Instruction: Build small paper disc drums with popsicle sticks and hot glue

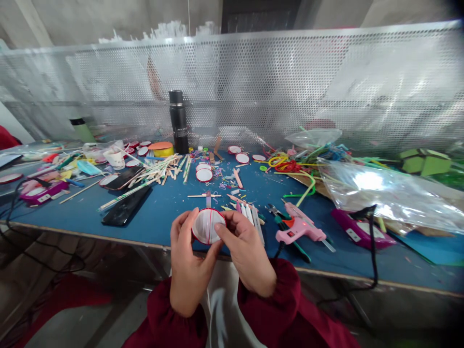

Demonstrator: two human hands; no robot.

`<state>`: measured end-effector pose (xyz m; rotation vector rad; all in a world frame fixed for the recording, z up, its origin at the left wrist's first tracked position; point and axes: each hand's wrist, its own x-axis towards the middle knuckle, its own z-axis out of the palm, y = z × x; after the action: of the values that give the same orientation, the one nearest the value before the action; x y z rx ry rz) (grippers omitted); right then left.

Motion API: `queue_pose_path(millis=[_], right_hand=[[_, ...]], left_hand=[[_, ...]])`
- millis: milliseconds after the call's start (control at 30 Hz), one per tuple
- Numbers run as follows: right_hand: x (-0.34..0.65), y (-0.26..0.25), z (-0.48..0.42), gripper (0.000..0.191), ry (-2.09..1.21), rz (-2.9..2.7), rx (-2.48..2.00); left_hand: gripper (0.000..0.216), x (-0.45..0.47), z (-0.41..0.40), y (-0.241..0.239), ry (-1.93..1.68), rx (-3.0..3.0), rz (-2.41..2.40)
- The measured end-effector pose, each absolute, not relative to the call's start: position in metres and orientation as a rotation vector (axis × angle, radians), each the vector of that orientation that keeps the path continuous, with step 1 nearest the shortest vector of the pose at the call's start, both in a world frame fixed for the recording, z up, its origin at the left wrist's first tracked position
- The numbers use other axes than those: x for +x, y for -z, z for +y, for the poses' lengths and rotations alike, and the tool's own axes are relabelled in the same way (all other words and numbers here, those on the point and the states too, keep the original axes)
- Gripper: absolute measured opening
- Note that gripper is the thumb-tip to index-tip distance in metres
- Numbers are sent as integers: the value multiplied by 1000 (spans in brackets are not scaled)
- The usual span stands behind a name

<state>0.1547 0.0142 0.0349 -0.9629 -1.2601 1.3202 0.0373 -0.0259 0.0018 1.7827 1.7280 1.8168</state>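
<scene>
Between my two hands, over the table's front edge, is a small round white disc (pixel 203 227) with a red rim and a thin red line across its face. My left hand (pixel 190 258) wraps its fingers around the disc's left and lower rim. My right hand (pixel 246 246) grips the right side, its thumb pressed on the white face. The fingers behind the disc are hidden. Just beyond lie a thin stick (pixel 199 195) and several white markers (pixel 253 217). A pink glue gun (pixel 300 224) rests to the right of my right hand, beside dark-handled pliers (pixel 281 217).
A black bottle (pixel 178 123) stands at the back against a perforated metal screen (pixel 253 82). Left are wooden sticks (pixel 163 169) and a black phone (pixel 125 208). Right are purple power strips (pixel 358 229) with a black cable, and a clear plastic bag (pixel 384 193).
</scene>
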Motion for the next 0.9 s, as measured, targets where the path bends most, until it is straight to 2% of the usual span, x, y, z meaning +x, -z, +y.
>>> queue_pose_path(millis=[600, 767, 900], right_hand=[[151, -36, 14, 24, -1285, -1278, -1001], [156, -30, 16, 25, -1208, -1311, -1032], [161, -28, 14, 26, -1190, -1316, -1038]], left_hand=[[62, 42, -34, -1, -1804, 1827, 1729], [69, 42, -44, 1, -1774, 1755, 1461], [56, 39, -52, -4, -1751, 1444, 1256]])
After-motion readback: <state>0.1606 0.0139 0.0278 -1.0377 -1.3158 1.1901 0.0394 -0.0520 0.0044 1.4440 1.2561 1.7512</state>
